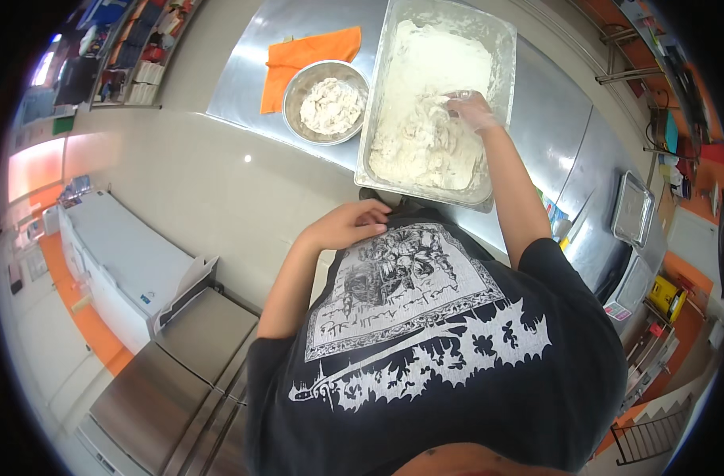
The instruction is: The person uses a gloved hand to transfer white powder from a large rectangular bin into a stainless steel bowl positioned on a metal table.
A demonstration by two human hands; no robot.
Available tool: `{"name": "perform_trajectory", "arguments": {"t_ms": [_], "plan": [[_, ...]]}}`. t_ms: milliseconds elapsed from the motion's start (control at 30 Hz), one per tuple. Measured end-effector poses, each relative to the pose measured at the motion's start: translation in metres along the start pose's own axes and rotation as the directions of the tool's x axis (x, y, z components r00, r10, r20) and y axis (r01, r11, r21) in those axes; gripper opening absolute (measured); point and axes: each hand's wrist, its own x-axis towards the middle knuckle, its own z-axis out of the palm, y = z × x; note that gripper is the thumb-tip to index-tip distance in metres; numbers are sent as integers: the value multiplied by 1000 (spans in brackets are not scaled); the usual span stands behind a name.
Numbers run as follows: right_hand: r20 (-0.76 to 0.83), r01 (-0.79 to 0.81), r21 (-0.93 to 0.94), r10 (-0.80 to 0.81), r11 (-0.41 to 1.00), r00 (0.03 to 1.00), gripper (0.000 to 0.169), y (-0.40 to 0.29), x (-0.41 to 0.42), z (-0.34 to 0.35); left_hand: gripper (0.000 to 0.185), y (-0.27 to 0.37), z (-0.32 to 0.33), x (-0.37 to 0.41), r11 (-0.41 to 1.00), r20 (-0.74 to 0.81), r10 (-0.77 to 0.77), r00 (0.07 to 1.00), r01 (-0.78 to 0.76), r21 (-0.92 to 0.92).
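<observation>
A clear plastic tub (503,65) of white flour (439,56) stands on a steel table. Flour-coated pieces (424,143) lie in the tub's nearer half. My right hand (470,110), in a clear thin glove, is inside the tub, fingertips pointing left at the coated pieces. Whether it grips a piece cannot be made out. Left of the tub, a steel bowl (290,122) holds pale, wet-looking chunks (333,107). My left hand (350,225), without a visible glove, rests at the front of my black shirt, fingers loosely bent and thumb apart, holding nothing visible.
An orange cloth (311,50) lies partly behind the bowl on the steel table (243,89). Along the right are a metal tray (634,208) and a scale-like device (628,288). A white chest freezer (124,256) and steel cabinets (160,387) stand left and behind me.
</observation>
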Motion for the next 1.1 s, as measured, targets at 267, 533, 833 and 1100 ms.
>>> {"name": "perform_trajectory", "arguments": {"t_ms": [267, 533, 833, 1100], "plan": [[-101, -43, -118, 31, 992, 994, 35, -11, -13, 5, 46, -316, 61, -82, 823, -747, -470, 470, 539, -178], [-309, 122, -352, -239, 928, 921, 39, -17, 15, -12, 42, -391, 141, -165, 486, -156, -873, 462, 851, -202], [-31, 352, -561, -444, 749, 896, 33, 20, 31, 31, 37, -377, 116, -118, 526, -398, -842, 365, 386, -758], [317, 418, -772, -280, 479, 906, 28, 62, -13, 67, 35, -328, 91, -75, 730, -566, -664, 489, 263, -630]]}}
